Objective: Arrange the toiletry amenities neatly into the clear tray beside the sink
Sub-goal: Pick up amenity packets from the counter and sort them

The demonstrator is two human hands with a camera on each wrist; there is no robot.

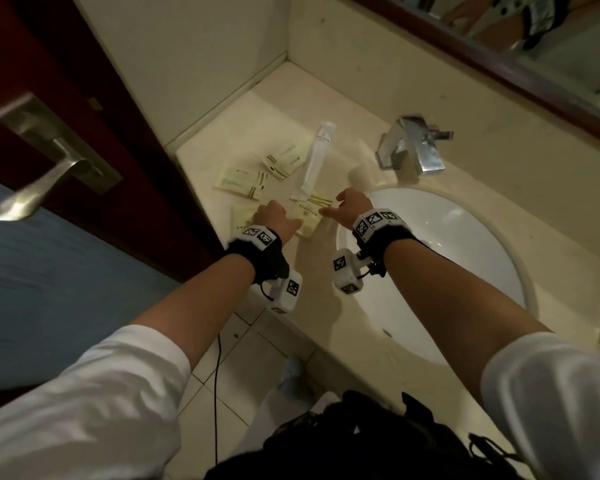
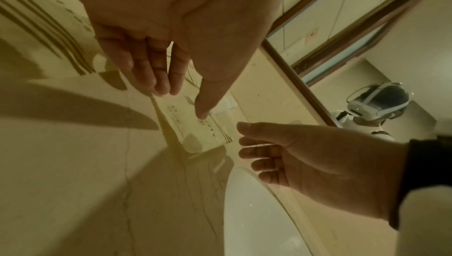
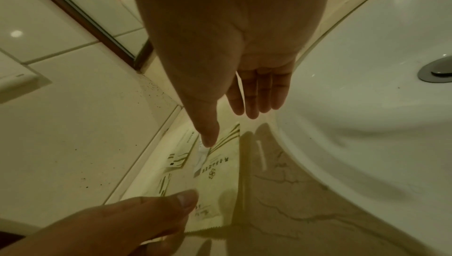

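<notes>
Several cream toiletry packets with gold stripes lie on the counter (image 1: pixel 253 112) left of the sink. One packet (image 1: pixel 307 216) (image 2: pixel 195 130) (image 3: pixel 220 179) lies between my hands. My left hand (image 1: pixel 281 223) (image 2: pixel 182 103) hovers at its left edge with relaxed fingers, thumb pointing at it. My right hand (image 1: pixel 333 209) (image 3: pixel 229 127) is just right of it, fingers straight and holding nothing. A long white sachet (image 1: pixel 316 157) lies behind, partly over this packet. A faint clear straight edge (image 3: pixel 243 173) runs beside the packet; I cannot make out the tray's outline.
A chrome faucet (image 1: pixel 413 147) stands behind the white sink basin (image 1: pixel 447 254) on the right. Two more packets (image 1: pixel 241 181) (image 1: pixel 284 161) lie toward the left wall. A dark door with a metal handle (image 1: pixel 49 161) is at the left, and a mirror (image 1: pixel 534 46) hangs above.
</notes>
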